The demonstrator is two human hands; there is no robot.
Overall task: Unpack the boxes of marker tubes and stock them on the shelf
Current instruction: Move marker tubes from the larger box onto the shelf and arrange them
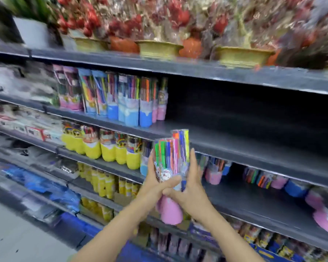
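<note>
Two tubes (170, 167) sit upright between left hand (155, 184) and right hand (191, 188), fingers clamped round them, near the shelf (235, 146); likely light, stiff, slippery plastic, best gripped mid-body

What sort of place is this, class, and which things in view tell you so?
Most likely a shop aisle, perhaps a stationery or variety store. Long tiered shelves carry rows of identical marker tubes, potted artificial flowers line the top, and both hands hold more tubes for stocking.

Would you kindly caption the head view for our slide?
Both hands, left and right, hold marker tubes before a half-stocked shelf.
</note>
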